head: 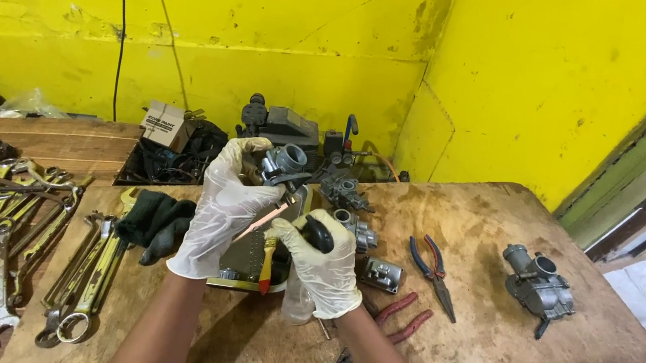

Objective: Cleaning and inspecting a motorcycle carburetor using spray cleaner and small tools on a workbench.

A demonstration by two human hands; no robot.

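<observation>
Both of my hands wear thin white gloves. My left hand [221,210] grips a grey metal carburetor [284,161] and holds it up over a small metal tray [246,259]. My right hand [321,260] is closed around the black trigger head of a clear spray bottle [297,299], which sits just right of the tray. A thin copper-coloured tube [264,219] runs from the bottle head up toward the carburetor. A small brush with a red and yellow handle [266,270] leans in the tray between my hands.
Several wrenches [10,223] lie at the left, beside a dark rag [155,222]. Carburetor parts [352,210], blue-handled pliers [431,272], red-handled pliers [397,316] and a second carburetor [538,286] lie on the worn wooden table [484,344]. A small cardboard box [166,126] and engine parts stand against the yellow wall.
</observation>
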